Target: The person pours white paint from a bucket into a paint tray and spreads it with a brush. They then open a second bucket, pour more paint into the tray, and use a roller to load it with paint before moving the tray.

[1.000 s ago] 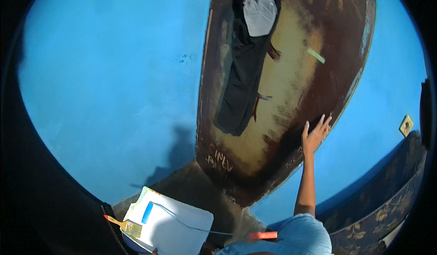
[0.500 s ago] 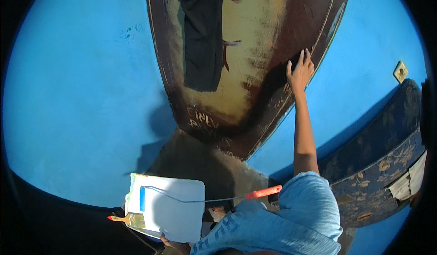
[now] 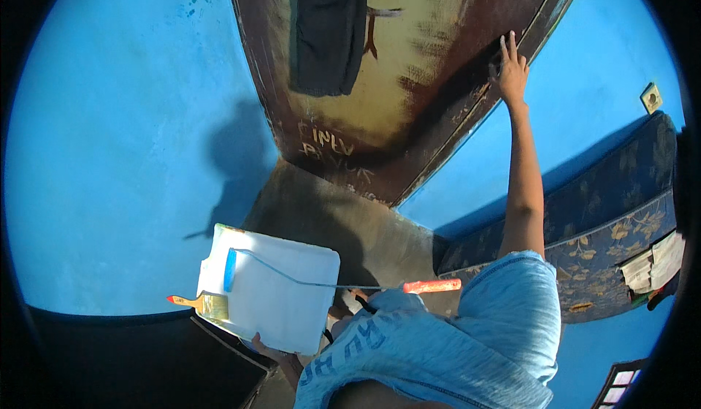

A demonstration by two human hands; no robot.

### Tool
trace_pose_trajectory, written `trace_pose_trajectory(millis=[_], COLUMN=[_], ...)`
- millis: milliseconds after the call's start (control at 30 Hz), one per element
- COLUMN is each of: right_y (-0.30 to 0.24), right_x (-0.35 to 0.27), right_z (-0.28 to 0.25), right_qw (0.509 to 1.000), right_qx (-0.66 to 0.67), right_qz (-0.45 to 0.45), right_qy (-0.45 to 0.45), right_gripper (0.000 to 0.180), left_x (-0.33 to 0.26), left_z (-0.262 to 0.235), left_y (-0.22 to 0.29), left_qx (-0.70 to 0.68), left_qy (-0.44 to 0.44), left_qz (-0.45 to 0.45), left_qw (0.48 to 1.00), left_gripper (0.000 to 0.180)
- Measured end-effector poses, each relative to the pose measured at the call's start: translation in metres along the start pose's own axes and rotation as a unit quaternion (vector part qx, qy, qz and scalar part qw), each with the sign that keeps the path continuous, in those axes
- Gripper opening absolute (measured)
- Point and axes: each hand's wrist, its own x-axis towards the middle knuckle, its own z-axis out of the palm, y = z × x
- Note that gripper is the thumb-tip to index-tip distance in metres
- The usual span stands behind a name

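Observation:
My left hand [image 3: 272, 349] grips the near edge of a white paint tray [image 3: 292, 321], its fingers partly hidden beneath it. Across the tray rests a small paint roller with a blue sleeve [image 3: 230, 270], a thin bent rod and an orange-red handle [image 3: 432, 285] that sticks out past the right side. A flat paintbrush [image 3: 212, 306] with a red-tipped wooden handle lies over the tray's left rim. Stretched forward, my right hand [image 3: 512, 77] has its fingers spread against the right edge of a brown and yellowish painted door [image 3: 394, 109].
Black cloth [image 3: 330, 36] hangs down the door. Blue walls [image 3: 131, 131] stand on both sides. A dark floral-patterned cushioned piece [image 3: 584, 241] leans at the right, below a wall socket [image 3: 651, 98]. Grey floor [image 3: 387, 241] shows under the door.
The view has tipped downward, so door, tray and walls sit higher in the picture. My right hand stays at the door's edge; the left still holds the tray.

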Motion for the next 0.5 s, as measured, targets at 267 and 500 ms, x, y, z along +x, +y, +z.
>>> trace_pose_trajectory(millis=[267,500], right_y=[0.045,0.044], right_x=[0.008,0.0], right_z=[-0.007,-0.026], right_qw=[0.983,0.981], right_qx=[0.137,0.139], right_qz=[-0.121,-0.127], right_qy=[0.021,0.048], right_gripper=[0.093,0.071], left_x=[0.017,0.016], left_z=[-0.054,-0.041], left_y=[-0.008,-0.009], left_qx=[-0.001,-0.017], left_qy=[0.007,-0.038], left_qz=[-0.047,-0.089], left_qw=[0.999,0.995], left_gripper=[0.073,0.072])
